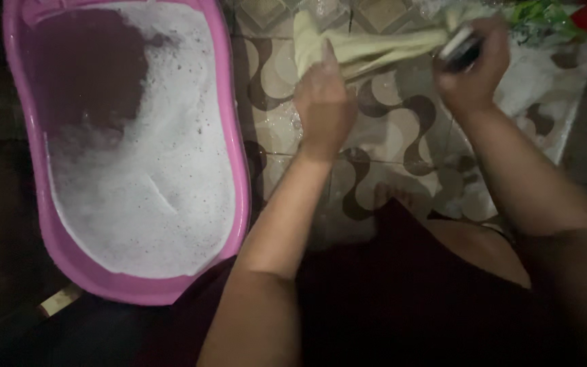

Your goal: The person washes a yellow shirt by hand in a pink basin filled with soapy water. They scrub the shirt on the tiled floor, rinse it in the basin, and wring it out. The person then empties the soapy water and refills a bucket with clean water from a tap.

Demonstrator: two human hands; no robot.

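My left hand (323, 102) grips one end of a pale yellow wet cloth (375, 46) held taut over the patterned tile floor (402, 129). At the cloth's other end my right hand (475, 68) is closed around a small dark scrubbing brush with a light edge (460, 49), pressed against the fabric. Both forearms reach forward from the bottom of the view.
A large pink oval tub (236, 122) full of white suds stands at the left. Foam (538, 75) covers the wet tiles at the upper right, beside green and red objects (565, 17). My bare toes (392, 197) show on the floor below the cloth.
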